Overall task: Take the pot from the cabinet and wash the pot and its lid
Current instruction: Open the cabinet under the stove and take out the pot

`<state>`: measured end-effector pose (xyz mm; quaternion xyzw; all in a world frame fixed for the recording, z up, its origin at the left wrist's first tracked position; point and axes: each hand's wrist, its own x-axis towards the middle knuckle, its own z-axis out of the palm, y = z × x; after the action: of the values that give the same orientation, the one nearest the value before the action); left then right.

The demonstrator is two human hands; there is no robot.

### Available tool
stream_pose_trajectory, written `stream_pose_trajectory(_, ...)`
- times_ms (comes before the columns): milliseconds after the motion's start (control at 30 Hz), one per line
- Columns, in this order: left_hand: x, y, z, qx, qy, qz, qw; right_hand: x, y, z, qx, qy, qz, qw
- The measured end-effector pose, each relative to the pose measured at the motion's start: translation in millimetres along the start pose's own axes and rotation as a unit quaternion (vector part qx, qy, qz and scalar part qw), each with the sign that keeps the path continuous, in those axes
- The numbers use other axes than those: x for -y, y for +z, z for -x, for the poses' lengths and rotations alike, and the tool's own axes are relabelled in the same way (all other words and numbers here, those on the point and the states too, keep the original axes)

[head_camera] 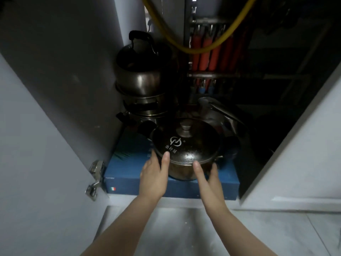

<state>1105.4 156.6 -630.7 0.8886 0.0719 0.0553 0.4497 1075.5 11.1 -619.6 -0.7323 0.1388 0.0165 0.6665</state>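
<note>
A steel pot sits on a blue box at the front of a dark, open floor cabinet. Its glass lid, with a metal knob and a white logo, rests on top. My left hand is pressed against the pot's left side, thumb up on the lid's rim. My right hand cups the pot's right side, thumb touching the rim. Both hands grip the pot. Its black side handles are dim and partly hidden.
A stack of steel pots topped by a kettle stands behind on the left. Another lid leans at the back right. Red pipes and a yellow hose hang above. Both cabinet doors stand open on either side.
</note>
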Motion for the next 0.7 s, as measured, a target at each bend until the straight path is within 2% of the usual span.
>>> stream_pose_trajectory(100,-1.3,-1.5,0.5,0.022,-0.013,0.082,0.996,2.5,-2.7,-7.6,-0.003,0.012,-0.019,1.0)
stream_pose_trajectory(200,-10.3,-4.1,-3.6,0.032,-0.061,0.171,0.983,7.8,-5.2,-11.0,0.015,0.018,-0.075,0.997)
stream_pose_trajectory(433,-10.0,0.0,-22.7,0.049,-0.16,0.346,0.923,8.3,2.2,-12.4,0.029,0.018,-0.177,0.984)
stream_pose_trajectory(533,-13.8,1.3,-19.5,0.06,-0.156,0.399,0.902,6.3,5.5,-13.4,0.017,0.016,-0.183,0.983)
stream_pose_trajectory(700,-12.7,2.6,-11.7,0.06,-0.128,0.414,0.899,3.2,7.9,-11.6,0.022,0.002,-0.196,0.98)
